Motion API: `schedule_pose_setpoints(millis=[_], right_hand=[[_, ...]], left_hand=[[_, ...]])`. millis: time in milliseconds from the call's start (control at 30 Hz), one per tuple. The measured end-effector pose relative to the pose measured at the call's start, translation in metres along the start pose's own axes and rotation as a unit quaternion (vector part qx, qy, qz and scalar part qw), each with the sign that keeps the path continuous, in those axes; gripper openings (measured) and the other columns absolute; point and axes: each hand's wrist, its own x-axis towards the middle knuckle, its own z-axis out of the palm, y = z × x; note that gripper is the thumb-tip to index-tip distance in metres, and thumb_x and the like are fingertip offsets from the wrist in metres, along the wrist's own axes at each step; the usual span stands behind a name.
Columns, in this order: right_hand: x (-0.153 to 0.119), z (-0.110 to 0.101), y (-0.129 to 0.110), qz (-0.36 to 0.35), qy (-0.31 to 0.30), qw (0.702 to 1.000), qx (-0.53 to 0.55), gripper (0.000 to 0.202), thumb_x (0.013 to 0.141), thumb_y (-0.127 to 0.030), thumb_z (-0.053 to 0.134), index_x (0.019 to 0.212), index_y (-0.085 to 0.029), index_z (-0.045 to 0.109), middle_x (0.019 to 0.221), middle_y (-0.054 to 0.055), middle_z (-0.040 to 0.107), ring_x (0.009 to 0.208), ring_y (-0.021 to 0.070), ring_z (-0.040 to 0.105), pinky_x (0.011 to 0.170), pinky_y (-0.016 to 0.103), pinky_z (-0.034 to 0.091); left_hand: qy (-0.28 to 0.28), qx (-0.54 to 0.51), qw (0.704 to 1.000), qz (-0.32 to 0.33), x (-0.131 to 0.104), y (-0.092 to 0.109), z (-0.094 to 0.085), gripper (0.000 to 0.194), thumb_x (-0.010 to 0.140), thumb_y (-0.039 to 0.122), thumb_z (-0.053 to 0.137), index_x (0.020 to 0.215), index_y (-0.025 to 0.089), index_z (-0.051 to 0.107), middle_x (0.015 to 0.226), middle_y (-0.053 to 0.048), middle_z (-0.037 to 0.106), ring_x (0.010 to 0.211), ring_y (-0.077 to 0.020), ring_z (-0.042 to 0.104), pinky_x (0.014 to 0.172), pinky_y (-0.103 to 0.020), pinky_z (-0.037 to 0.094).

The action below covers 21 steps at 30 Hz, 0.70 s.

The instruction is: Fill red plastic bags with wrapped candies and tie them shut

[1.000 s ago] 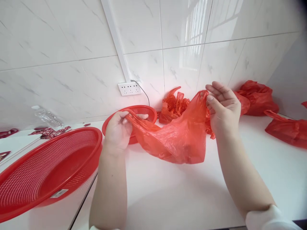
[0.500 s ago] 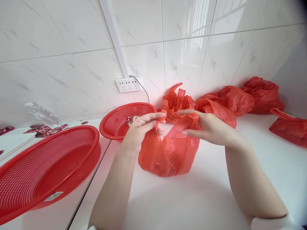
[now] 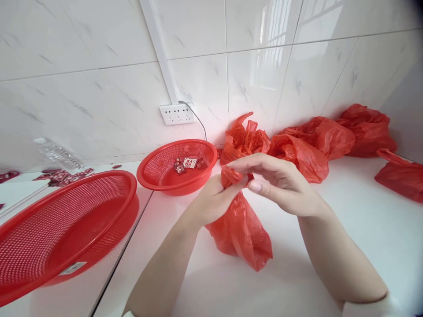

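A red plastic bag hangs gathered between my hands, its lower part bunched and slanting down to the right over the white table. My left hand is closed round the bag's neck, with a tuft of plastic showing above the thumb. On the other side, my right hand curves over the bag's top. Its thumb meets a small red fold of the plastic, while its fingertips are partly hidden behind the tuft. What the bag contains cannot be made out.
A small red mesh basket holds several red and white packets. To the left stands a larger red basket. Red bags line the tiled wall, and another bag lies far right. A clear bottle lies back left.
The bag has gone from spread wide to gathered and narrow. My left hand has closed round its neck, and my right hand has come in toward the left one.
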Motion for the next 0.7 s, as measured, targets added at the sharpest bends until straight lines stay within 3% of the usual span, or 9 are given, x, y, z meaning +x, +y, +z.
schedule_pose_setpoints(millis=[100,200,267,367,433,500,567,633,700], right_hand=[[0.001,-0.005,0.001,0.022,0.001,0.998,-0.051,0.035,0.090,-0.029,0.058,0.125,-0.028,0.059,0.126,0.006,0.061,0.109,0.0223,0.061,0.087,0.037,0.054],[0.002,-0.009,0.008,0.047,-0.022,0.996,-0.070,0.029,0.088,-0.025,0.059,0.117,-0.025,0.063,0.113,0.006,0.066,0.097,0.0202,0.065,0.083,0.037,0.056],[0.002,-0.013,0.014,0.055,-0.003,0.996,-0.077,0.024,0.088,-0.022,0.058,0.110,-0.023,0.065,0.106,0.006,0.068,0.091,0.0192,0.066,0.081,0.036,0.056],[0.003,-0.017,0.021,0.055,0.065,0.989,-0.122,0.020,0.085,-0.022,0.061,0.104,-0.022,0.067,0.102,0.005,0.068,0.093,0.0202,0.065,0.083,0.036,0.054],[0.003,-0.018,0.023,0.057,0.092,0.983,-0.149,0.017,0.084,-0.021,0.062,0.101,-0.022,0.067,0.099,0.004,0.069,0.092,0.0198,0.065,0.081,0.035,0.054],[0.003,-0.019,0.022,0.057,0.110,0.979,-0.160,0.015,0.085,-0.021,0.061,0.098,-0.022,0.067,0.096,0.004,0.068,0.088,0.0190,0.065,0.079,0.035,0.054],[0.001,-0.019,0.018,0.044,0.118,0.981,-0.146,0.011,0.084,-0.020,0.061,0.094,-0.022,0.066,0.092,0.003,0.068,0.085,0.0181,0.064,0.076,0.034,0.054],[-0.001,-0.020,0.012,0.026,0.049,0.991,-0.122,0.008,0.084,-0.017,0.061,0.088,-0.022,0.065,0.087,0.002,0.067,0.081,0.0168,0.064,0.075,0.033,0.054],[-0.004,-0.021,0.003,0.016,-0.097,0.990,-0.106,0.009,0.083,-0.014,0.060,0.084,-0.022,0.066,0.085,0.002,0.067,0.080,0.0158,0.063,0.074,0.032,0.054]], left_hand=[[0.048,-0.048,0.997,-0.031,0.001,0.000,0.001,0.027,0.093,0.041,0.049,0.105,0.023,0.065,0.091,-0.004,0.067,0.092,-0.0206,0.064,0.084,-0.035,0.051],[0.076,-0.085,0.991,-0.071,0.001,-0.003,-0.002,0.030,0.091,0.044,0.052,0.104,0.021,0.067,0.083,-0.003,0.068,0.080,-0.0185,0.065,0.078,-0.033,0.052],[0.082,-0.102,0.985,-0.109,0.001,-0.004,-0.006,0.034,0.089,0.048,0.054,0.102,0.020,0.068,0.067,-0.002,0.065,0.064,-0.0162,0.063,0.067,-0.029,0.052],[0.053,-0.142,0.971,-0.187,0.001,-0.007,-0.016,0.043,0.087,0.055,0.052,0.107,0.020,0.067,0.036,0.006,0.041,0.033,-0.0111,0.045,0.041,-0.023,0.040],[0.018,-0.173,0.958,-0.226,0.003,-0.007,-0.023,0.047,0.087,0.056,0.051,0.113,0.020,0.065,0.030,0.010,0.028,0.025,-0.0077,0.030,0.035,-0.020,0.028],[0.003,-0.197,0.953,-0.230,0.006,-0.009,-0.027,0.047,0.087,0.054,0.051,0.118,0.020,0.063,0.032,0.009,0.034,0.027,-0.0052,0.025,0.035,-0.019,0.026],[0.020,-0.210,0.955,-0.208,0.009,-0.012,-0.028,0.046,0.088,0.051,0.051,0.120,0.019,0.063,0.039,0.006,0.046,0.031,-0.0052,0.031,0.040,-0.019,0.032],[0.040,-0.219,0.956,-0.189,0.012,-0.016,-0.027,0.047,0.089,0.051,0.051,0.121,0.019,0.062,0.045,0.003,0.050,0.039,-0.0081,0.043,0.045,-0.021,0.038],[0.034,-0.213,0.962,-0.166,0.013,-0.019,-0.024,0.044,0.088,0.049,0.053,0.119,0.019,0.063,0.048,0.002,0.051,0.048,-0.0111,0.051,0.052,-0.023,0.043]])
